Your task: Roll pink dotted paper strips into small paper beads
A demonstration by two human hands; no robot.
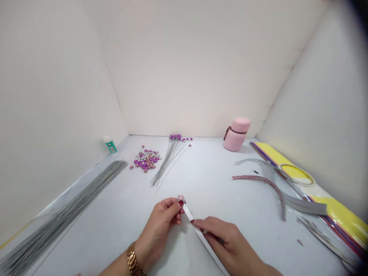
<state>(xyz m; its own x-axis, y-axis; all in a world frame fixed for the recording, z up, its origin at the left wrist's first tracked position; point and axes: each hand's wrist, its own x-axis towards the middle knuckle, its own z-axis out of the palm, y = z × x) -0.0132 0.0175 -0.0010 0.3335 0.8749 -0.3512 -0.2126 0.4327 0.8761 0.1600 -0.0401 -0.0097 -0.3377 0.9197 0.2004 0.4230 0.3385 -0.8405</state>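
Note:
A narrow white strip (204, 240) runs slantwise between my hands and out at the bottom edge. At its upper end is a small pinkish folded bit (181, 197), pinched between the thumb and finger of my left hand (164, 217). My right hand (230, 241) grips the strip lower down, its thumb and fingers closed on it. Beyond my left hand lies a bundle of thin wires (168, 163) tipped with purple star-like pieces (175, 137). A heap of small purple, pink and silver pieces (146, 160) sits left of that bundle.
A long sheaf of grey wires (71, 209) stretches along the left side, near a green glue stick (110, 145). A pink flask (236, 134) stands at the back. On the right are curved strips (267, 183), a tape roll (312, 179), scissors (322, 239) and yellow-topped sheets (342, 214).

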